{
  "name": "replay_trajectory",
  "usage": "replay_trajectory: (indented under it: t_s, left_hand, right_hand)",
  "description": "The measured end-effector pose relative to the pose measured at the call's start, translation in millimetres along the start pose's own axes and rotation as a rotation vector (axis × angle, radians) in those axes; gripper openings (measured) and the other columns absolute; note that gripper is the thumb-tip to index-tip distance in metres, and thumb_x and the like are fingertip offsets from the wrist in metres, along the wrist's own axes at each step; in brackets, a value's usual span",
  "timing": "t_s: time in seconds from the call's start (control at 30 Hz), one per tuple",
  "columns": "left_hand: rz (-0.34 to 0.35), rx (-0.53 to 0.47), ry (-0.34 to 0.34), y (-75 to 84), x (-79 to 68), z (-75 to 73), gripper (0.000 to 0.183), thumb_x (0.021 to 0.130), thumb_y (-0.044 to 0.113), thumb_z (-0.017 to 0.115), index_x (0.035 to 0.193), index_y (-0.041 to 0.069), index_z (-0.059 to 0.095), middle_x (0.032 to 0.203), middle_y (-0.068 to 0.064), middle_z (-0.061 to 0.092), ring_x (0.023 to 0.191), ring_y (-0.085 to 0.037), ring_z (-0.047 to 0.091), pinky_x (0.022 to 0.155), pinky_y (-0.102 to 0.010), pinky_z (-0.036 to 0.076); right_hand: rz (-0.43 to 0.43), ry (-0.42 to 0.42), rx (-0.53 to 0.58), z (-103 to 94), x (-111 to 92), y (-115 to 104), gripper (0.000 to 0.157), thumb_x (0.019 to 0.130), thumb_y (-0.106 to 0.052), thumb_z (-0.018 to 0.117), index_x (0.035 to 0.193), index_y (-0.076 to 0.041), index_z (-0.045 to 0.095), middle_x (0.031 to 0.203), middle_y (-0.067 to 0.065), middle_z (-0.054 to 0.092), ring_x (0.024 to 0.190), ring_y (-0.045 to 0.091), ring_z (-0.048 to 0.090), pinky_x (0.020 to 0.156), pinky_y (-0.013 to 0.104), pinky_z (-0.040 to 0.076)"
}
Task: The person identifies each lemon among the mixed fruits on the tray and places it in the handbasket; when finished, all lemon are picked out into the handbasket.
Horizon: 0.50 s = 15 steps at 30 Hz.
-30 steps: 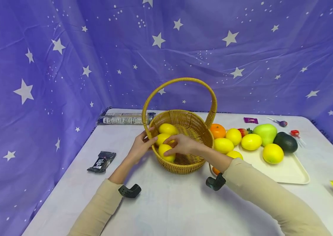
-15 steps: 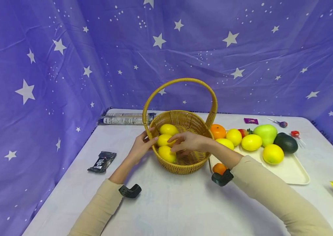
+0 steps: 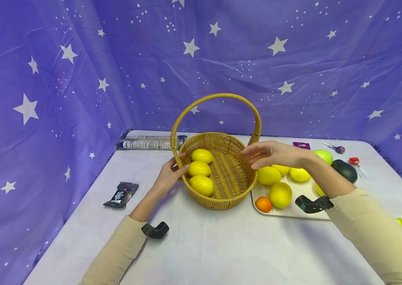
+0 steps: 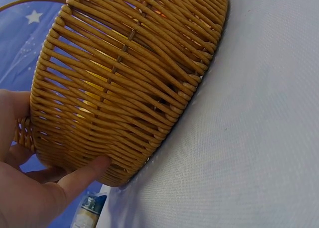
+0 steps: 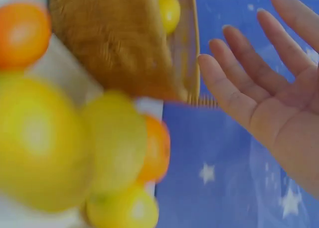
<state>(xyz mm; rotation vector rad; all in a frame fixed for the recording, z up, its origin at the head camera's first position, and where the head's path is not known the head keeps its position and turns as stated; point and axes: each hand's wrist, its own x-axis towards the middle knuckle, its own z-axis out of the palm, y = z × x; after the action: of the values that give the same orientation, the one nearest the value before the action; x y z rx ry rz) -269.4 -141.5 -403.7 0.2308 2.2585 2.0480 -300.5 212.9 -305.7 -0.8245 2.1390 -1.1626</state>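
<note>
A woven yellow-brown basket point(image 3: 229, 186) with a tall arched handle stands mid-table. Inside, along its left wall, lie three lemons point(image 3: 202, 185) in a row. My left hand point(image 3: 168, 176) grips the basket's left rim near the foot of the handle; in the left wrist view its fingers spread over the wicker side point(image 4: 124, 78). Over the basket's right rim and the tray's near-left fruit, my right hand point(image 3: 275, 154) hovers with loosely extended fingers and nothing in it. In the right wrist view the same hand point(image 5: 279, 98) shows a bare palm beside the basket rim.
Right of the basket, a cream tray point(image 3: 302, 208) holds several lemons point(image 3: 269, 175), a small orange fruit point(image 3: 263, 204) and a dark avocado point(image 3: 344, 171). Behind it lie a purple sweet point(image 3: 301, 145) and lollipops point(image 3: 340, 149). A black packet point(image 3: 121, 195) lies left; long wrapped packs point(image 3: 147, 142) sit behind.
My right hand has let go of the nearest lemon, leaving it in the basket, and has moved right and up out over the rim. The left hand keeps its hold.
</note>
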Motion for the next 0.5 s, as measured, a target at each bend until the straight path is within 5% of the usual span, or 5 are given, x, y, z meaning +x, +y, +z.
replay_trajectory:
  t_s: [0.2, 0.5]
  left_hand:
    - [0.003, 0.003, -0.004, -0.2, 0.4, -0.9, 0.057, 0.099, 0.012, 0.057, 0.150, 0.003, 0.033, 0.145, -0.026, 0.038, 0.122, -0.040, 0.050, 0.083, -0.037, 0.057]
    - [-0.011, 0.014, -0.002, 2.0, -0.9, -1.2, 0.057, 0.099, 0.015, 0.057, 0.150, 0.005, 0.033, 0.145, -0.025, 0.039, 0.123, -0.038, 0.050, 0.084, -0.039, 0.056]
  right_hand:
    - [0.023, 0.022, -0.014, -11.9, -37.1, 29.5, 0.052, 0.094, -0.014, 0.064, 0.139, 0.003, 0.045, 0.138, 0.024, 0.048, 0.127, 0.043, 0.044, 0.099, 0.032, 0.047]
    - [0.053, 0.026, 0.058, -1.6, -68.6, 65.7, 0.052, 0.094, -0.010, 0.064, 0.139, 0.005, 0.044, 0.136, 0.026, 0.048, 0.126, 0.043, 0.044, 0.096, 0.023, 0.046]
